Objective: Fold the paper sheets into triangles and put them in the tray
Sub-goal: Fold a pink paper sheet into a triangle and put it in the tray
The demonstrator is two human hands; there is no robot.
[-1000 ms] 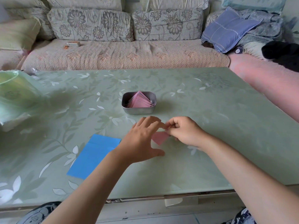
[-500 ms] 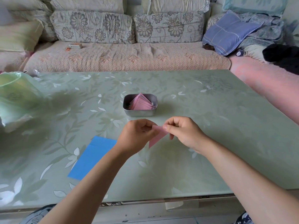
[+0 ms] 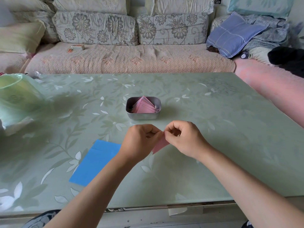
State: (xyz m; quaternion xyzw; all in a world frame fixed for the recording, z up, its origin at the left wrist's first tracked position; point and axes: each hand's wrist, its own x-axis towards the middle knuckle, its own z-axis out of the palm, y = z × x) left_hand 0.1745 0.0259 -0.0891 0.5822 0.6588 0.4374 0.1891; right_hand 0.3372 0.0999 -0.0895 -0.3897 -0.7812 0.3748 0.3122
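A small pink folded paper [image 3: 160, 145] hangs above the table between my hands. My left hand [image 3: 139, 142] pinches its upper left part with curled fingers. My right hand [image 3: 184, 139] pinches its top edge from the right. Just beyond them stands a small metal tray [image 3: 143, 116] holding several pink folded triangles [image 3: 144, 106]. A stack of blue paper sheets [image 3: 97, 161] lies flat on the table to the left of my left forearm.
The green glass table [image 3: 213, 129] has a floral pattern. A green plastic bag [image 3: 14, 99] sits at the left edge. A sofa with cushions [image 3: 128, 58] runs behind the table, and a pink seat [image 3: 271, 89] lies to the right.
The pink paper was pressed flat on the table under my hands. Both hands have lifted it off the surface and now pinch it in the air.
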